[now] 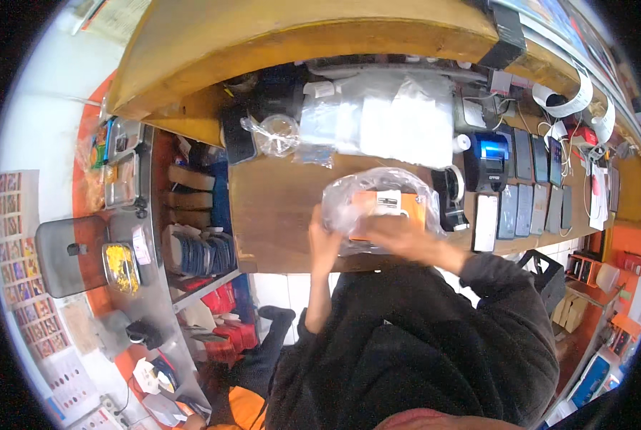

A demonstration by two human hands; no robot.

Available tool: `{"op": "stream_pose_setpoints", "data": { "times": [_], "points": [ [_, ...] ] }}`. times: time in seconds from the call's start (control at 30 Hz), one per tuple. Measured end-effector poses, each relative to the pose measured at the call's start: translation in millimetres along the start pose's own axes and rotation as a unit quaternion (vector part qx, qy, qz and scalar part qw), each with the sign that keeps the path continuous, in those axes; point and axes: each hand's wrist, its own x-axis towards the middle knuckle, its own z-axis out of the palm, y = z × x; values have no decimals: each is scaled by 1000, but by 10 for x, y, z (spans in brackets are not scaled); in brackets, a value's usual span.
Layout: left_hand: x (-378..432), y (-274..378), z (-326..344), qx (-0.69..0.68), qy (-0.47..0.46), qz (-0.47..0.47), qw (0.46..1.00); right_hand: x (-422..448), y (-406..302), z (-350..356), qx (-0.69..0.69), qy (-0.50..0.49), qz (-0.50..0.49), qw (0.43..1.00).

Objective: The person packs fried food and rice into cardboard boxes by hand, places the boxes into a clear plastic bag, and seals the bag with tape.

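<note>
An orange box (pixel 416 209) with a white printed label lies on the wooden table in front of me. Clear plastic bag film (pixel 385 176) surrounds it in a loose ring, its rim crumpled. At the film's left side, my left hand (pixel 324 239) has its fingers against the plastic and seems to grip it. My right hand (pixel 398 235) reaches across the front of the box and is blurred by motion. Its fingertips hide part of the box, so whether they hold or only touch it does not show.
Right of the bag stand a tape dispenser (pixel 450 199), a black label printer (pixel 486 161) and rows of phones (pixel 516 209). Clear plastic bags (pixel 401 123) are piled behind. A round tape roll (pixel 280 134) lies back left. Shelves (pixel 196 242) flank the table's left end. Another person's leg (pixel 269 344) shows below.
</note>
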Motion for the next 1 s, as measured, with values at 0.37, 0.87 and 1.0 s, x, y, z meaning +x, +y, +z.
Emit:
{"op": "stream_pose_setpoints", "data": {
  "times": [0.37, 0.87, 1.0],
  "points": [
    [-269, 359, -243, 19, 31, -46, 998, 678, 14, 147, 230, -467, 77, 850],
    [705, 376, -1235, 23, -87, 171, 981, 3291, 2636, 956, -226, 264, 24, 937],
    [1924, 520, -1378, 29, 100, 257, 961, 3115, 2398, 970, -74, 248, 127, 958]
  ]
}}
